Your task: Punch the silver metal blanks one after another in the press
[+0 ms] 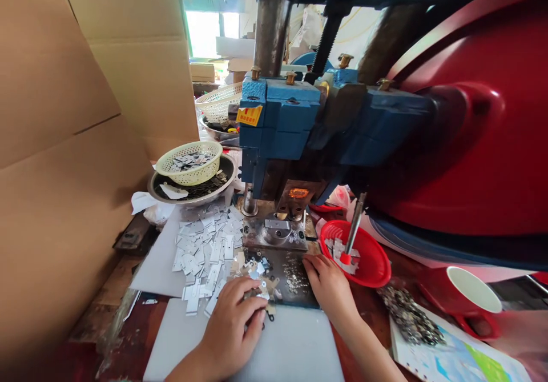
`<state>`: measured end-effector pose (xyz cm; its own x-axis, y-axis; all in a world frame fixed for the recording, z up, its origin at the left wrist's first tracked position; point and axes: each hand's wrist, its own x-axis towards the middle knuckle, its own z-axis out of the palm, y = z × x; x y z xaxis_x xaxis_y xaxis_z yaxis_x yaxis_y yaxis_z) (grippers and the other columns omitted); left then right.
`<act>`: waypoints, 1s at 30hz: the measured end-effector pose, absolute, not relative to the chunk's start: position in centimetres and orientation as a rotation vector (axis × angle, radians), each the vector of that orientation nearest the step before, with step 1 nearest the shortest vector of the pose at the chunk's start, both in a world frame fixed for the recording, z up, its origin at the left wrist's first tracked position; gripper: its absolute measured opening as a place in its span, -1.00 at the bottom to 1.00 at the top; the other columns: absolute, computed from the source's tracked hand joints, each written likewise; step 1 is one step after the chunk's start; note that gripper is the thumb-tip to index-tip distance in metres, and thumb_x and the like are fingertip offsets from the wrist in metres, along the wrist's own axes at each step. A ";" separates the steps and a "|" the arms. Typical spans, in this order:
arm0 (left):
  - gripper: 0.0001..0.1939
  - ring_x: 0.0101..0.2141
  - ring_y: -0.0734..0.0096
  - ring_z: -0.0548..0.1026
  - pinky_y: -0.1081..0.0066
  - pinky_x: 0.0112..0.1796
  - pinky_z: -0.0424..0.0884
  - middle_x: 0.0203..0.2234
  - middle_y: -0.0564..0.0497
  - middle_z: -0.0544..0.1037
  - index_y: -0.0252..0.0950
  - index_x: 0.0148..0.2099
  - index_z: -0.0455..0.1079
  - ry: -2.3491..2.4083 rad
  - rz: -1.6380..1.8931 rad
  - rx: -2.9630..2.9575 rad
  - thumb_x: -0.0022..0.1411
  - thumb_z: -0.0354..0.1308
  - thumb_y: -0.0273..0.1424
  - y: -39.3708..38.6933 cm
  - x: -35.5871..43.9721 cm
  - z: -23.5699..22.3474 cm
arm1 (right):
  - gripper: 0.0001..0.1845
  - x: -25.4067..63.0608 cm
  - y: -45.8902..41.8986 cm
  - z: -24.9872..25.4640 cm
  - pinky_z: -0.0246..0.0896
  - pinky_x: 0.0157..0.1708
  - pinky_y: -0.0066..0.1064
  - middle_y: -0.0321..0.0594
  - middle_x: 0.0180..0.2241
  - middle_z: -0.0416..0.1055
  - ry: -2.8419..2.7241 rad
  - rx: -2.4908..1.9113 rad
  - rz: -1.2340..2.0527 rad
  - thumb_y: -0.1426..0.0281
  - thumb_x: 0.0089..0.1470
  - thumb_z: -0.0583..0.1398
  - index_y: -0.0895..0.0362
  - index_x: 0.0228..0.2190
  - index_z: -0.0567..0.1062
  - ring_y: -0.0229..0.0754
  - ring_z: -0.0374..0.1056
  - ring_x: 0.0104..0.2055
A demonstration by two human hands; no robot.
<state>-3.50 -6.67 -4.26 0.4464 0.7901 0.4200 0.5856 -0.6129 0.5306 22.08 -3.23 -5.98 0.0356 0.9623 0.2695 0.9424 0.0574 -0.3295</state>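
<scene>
My left hand rests on the white pad at the press base, fingers curled around a few small flat metal pieces. A heap of these silver stamped pieces lies on a grey sheet just to its left. My right hand lies flat on the dark press bed, fingers apart, holding nothing. Its fingertips point toward the steel die block under the blue punch press. A red bowl with metal pieces and a red-tipped tool stands right beside my right hand.
A yellow basket of pieces sits in a metal pan at left. Cardboard walls close off the left side. The big red flywheel guard fills the right. A white paper cup and a pile of dark scrap lie at right.
</scene>
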 end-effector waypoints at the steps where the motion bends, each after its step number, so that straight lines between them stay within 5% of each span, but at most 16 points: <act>1: -0.78 -0.05 0.16 0.38 0.12 -0.06 0.38 -0.10 -0.10 0.42 -0.16 -0.14 0.44 1.201 0.946 2.391 0.21 0.05 -0.48 -6.5 -3.7 -4.1 | -0.71 22.0 -3.5 -5.9 0.27 -0.23 -0.28 -0.18 -0.32 0.49 -1.891 -1.872 0.079 0.33 0.18 -0.01 0.09 -0.32 0.50 -0.11 0.41 -0.27; 8: -0.84 -0.21 0.22 0.41 0.17 -0.18 0.36 -0.25 -0.04 0.45 -0.20 -0.25 0.45 1.522 0.806 2.341 0.22 0.04 -0.45 -2.0 -5.0 -2.6 | -0.69 18.9 -6.6 -5.0 0.32 -0.26 -0.36 -0.19 -0.36 0.50 -1.798 -1.669 0.384 0.23 0.20 0.00 0.06 -0.32 0.50 -0.15 0.42 -0.28; 16: -0.92 -0.26 0.23 0.39 0.26 -0.24 0.27 -0.36 0.02 0.44 -0.19 -0.37 0.42 1.600 0.390 2.361 0.04 0.26 -0.36 0.2 -4.2 -1.9 | -0.68 17.4 -7.4 -4.7 0.34 -0.26 -0.37 -0.18 -0.36 0.51 -1.804 -1.622 0.461 0.25 0.20 -0.01 0.05 -0.34 0.51 -0.16 0.43 -0.29; 24: -0.88 -0.45 0.38 0.43 0.42 -0.42 0.28 -0.53 0.11 0.46 -0.21 -0.41 0.32 1.506 0.578 2.128 0.21 0.06 -0.40 -1.2 -4.6 -1.7 | -0.67 21.9 -6.3 -5.6 0.33 -0.19 -0.28 -0.16 -0.31 0.52 -1.670 -1.841 0.330 0.20 0.17 0.01 0.07 -0.32 0.51 -0.09 0.43 -0.23; 30: -0.88 -0.38 0.39 0.46 0.41 -0.36 0.39 -0.39 0.04 0.48 -0.19 -0.24 0.34 1.242 0.792 2.137 0.29 -0.03 -0.41 -4.2 -4.4 -3.1 | -0.71 23.4 -3.9 -5.1 0.32 -0.19 -0.27 -0.21 -0.26 0.52 -1.717 -1.948 0.259 0.28 0.15 0.01 0.06 -0.25 0.50 -0.09 0.44 -0.22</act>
<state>-4.40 -4.17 -3.10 0.4027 0.8892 0.2171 0.5725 -0.4298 0.6982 23.44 -3.87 -5.11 0.1760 0.9647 0.1958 0.8639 -0.0560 -0.5006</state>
